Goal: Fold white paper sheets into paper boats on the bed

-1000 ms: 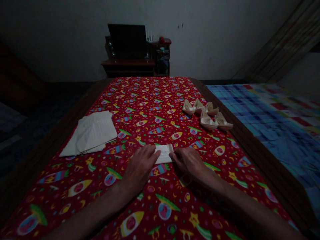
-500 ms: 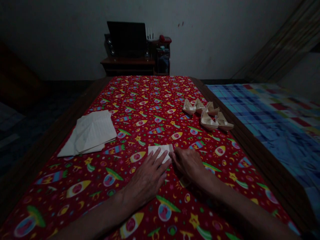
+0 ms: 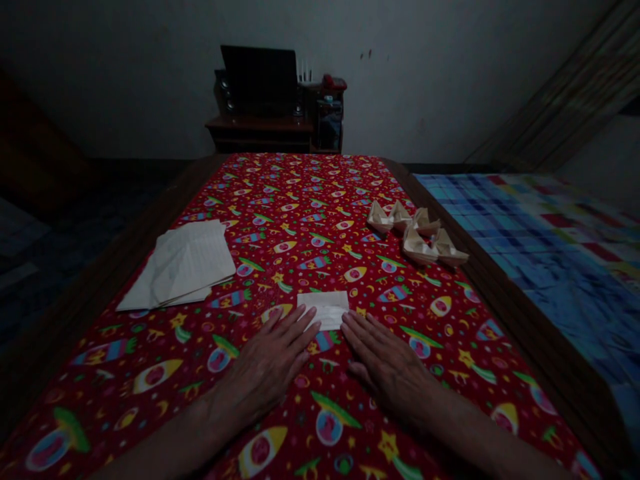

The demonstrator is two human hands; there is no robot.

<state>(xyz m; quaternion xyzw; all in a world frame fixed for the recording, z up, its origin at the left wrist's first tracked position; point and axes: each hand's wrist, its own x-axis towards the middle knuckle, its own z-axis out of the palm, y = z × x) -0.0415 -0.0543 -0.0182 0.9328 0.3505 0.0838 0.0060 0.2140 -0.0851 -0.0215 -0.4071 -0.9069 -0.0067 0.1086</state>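
A small folded sheet of paper (image 3: 327,309) lies flat on the red patterned cloth (image 3: 320,227). My left hand (image 3: 273,360) rests palm down at its lower left corner, fingers stretched out and fingertips on the paper. At the lower right corner, the fingertips of my right hand (image 3: 385,353) touch the paper's edge, with that hand also flat and its fingers extended. A fold line crosses the paper's width. Several folded paper boats (image 3: 420,245) stand together on the cloth, farther off to the right.
To the left lies a stack of paper sheets (image 3: 193,263). Dark wooden borders (image 3: 480,287) run along the cloth's sides. A desk (image 3: 260,125) with a black monitor (image 3: 260,75) stands at the far wall, and a blue checked cover (image 3: 500,220) is on the right.
My right hand has gone from a pinch at the paper's right edge to lying flat with fingers stretched. My left hand has slid left and nearer me, uncovering more of the paper.
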